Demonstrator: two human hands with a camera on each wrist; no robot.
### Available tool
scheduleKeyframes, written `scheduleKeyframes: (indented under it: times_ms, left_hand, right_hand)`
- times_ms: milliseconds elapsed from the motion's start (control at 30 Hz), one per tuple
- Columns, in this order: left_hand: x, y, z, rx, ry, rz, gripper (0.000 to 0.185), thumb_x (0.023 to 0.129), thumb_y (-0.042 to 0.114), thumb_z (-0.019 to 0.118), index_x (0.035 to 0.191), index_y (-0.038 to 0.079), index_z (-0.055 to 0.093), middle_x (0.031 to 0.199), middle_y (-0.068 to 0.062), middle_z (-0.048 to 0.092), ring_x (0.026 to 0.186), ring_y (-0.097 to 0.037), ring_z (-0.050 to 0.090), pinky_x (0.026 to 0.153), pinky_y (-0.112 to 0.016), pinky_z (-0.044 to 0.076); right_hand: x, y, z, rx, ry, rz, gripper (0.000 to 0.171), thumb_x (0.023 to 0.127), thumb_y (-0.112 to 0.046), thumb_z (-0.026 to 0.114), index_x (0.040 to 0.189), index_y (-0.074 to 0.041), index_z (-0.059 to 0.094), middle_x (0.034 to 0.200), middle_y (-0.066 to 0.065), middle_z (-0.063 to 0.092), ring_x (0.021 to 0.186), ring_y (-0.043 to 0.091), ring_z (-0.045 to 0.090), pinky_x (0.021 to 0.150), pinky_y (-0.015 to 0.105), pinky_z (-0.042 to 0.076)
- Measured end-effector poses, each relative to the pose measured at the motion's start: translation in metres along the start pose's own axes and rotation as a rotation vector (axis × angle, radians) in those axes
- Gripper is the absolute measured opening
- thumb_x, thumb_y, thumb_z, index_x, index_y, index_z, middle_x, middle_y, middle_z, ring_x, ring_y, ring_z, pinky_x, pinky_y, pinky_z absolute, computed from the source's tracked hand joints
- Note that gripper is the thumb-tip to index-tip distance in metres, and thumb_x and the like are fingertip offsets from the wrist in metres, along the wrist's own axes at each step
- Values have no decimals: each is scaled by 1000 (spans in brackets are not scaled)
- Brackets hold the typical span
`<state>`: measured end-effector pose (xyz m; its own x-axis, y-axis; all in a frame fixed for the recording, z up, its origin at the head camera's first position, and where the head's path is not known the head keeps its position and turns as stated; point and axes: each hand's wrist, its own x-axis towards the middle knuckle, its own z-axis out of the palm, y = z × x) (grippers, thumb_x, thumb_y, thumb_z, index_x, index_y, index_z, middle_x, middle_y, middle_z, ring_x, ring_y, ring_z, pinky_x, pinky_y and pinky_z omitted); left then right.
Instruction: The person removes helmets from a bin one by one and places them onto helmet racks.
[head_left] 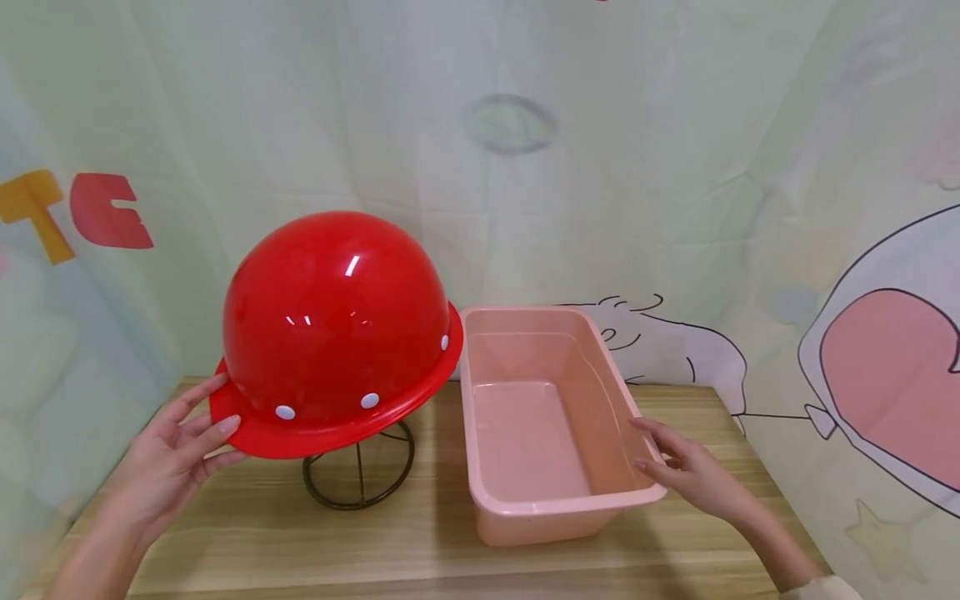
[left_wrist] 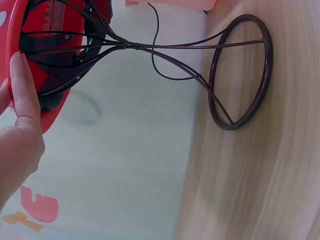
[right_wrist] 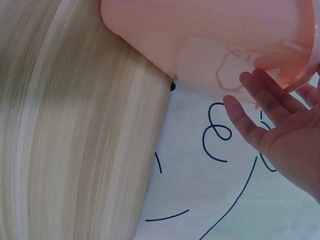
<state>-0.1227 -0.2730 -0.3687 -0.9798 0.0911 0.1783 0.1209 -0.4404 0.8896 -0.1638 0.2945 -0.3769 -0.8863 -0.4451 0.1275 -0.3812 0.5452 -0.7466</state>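
Observation:
A red hard hat (head_left: pixel 337 325) with white studs sits on a dark wire stand (left_wrist: pixel 127 45), its brim tilted lower at the left. My left hand (head_left: pixel 168 458) pinches the brim's left edge, thumb on top and fingers beneath. The left wrist view shows the hat's underside with its black inner harness (left_wrist: pixel 52 85), and the stand's top wires reaching into it. To the right is a pink plastic basin (head_left: pixel 562 507) with nothing inside. My right hand (head_left: pixel 693 475) holds the basin's right rim, thumb and index finger over the edge; the other fingers hang along the outer wall.
Both objects are on a wooden table (head_left: pixel 300 550). A pale printed curtain (head_left: pixel 600 183) hangs right behind the table and along its sides. The stand's round base ring (left_wrist: pixel 268 65) rests on the tabletop, left of the basin.

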Motion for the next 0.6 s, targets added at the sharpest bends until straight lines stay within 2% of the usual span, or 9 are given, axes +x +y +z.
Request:
scheduleKeyframes:
  times_ms: [333, 600]
  left_hand:
    - [-1, -9, 0, -32, -8, 34, 46, 93, -10, 39, 127, 21, 48, 109, -2, 63, 89, -19, 65, 68, -30, 54]
    - [-6, -1, -4, -47, 1, 55, 44, 94, -6, 37, 131, 19, 44, 111, -2, 62, 88, -21, 65, 69, -33, 54]
  right_hand:
    - [0, -1, 0, 4, 3, -3, 50, 89, -11, 59, 132, 4, 40, 123, 32, 46, 95, 17, 58, 68, 26, 53]
    - [0, -1, 0, 6, 1, -6, 50, 89, -11, 59, 133, 4, 39, 124, 33, 45, 96, 19, 58, 68, 27, 53]
